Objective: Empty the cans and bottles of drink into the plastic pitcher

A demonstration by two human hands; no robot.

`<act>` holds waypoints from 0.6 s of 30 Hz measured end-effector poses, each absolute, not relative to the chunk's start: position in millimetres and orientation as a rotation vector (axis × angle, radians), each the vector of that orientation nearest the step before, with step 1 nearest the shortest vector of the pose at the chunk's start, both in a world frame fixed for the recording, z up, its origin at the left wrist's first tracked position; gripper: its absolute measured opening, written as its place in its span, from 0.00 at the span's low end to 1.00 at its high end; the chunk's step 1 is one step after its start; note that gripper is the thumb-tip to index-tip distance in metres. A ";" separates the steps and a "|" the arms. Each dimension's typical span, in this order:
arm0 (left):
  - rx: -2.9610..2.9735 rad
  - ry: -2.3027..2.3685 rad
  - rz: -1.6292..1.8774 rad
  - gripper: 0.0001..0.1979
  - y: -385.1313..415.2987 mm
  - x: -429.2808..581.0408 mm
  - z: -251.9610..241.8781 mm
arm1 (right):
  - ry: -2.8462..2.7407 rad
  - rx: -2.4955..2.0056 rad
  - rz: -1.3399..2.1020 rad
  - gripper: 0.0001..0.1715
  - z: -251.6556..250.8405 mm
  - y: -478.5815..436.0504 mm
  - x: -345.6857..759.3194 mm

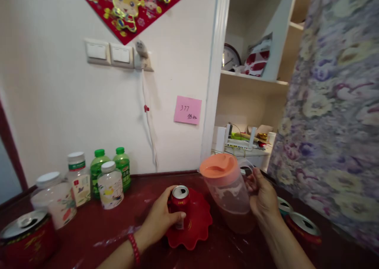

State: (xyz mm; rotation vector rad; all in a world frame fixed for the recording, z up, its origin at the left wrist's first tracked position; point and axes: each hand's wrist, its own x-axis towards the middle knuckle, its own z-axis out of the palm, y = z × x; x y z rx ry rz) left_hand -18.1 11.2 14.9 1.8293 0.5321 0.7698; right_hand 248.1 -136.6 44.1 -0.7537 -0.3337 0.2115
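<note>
- Left hand (160,217): fingers round upright can (181,204), left part of plate (200,217); light, steady pressure should suit.
- Right hand (263,195): fingers round handle (247,165) of jug (226,196); firm wrist should calm liquid (237,221).

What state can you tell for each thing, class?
Small red metal can: opened, upright, in left hand
Clear plastic pitcher with orange lid: closed, tilted, partly filled, in right hand
Two green plastic bottles: capped, upright
Three clear, white-capped containers: closed, upright
Large red metal can, left: appears opened
Red metal can, right: opened
Teal metal can: seems opened
Red scalloped dish: right side up
White plug: plugged in
</note>
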 end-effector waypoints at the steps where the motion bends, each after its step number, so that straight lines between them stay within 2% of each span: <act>1: 1.837 0.538 0.773 0.34 10.1 -18.6 15.1 | -0.363 -0.772 0.209 0.32 45.5 -138.9 248.6; 10: 1.906 0.602 0.781 0.37 8.7 -19.8 3.4 | -0.548 -0.914 0.228 0.29 61.9 -159.0 246.3; 18: 1.913 0.534 0.753 0.40 7.6 -20.3 -0.6 | -0.289 -0.931 0.290 0.37 81.0 -161.9 222.0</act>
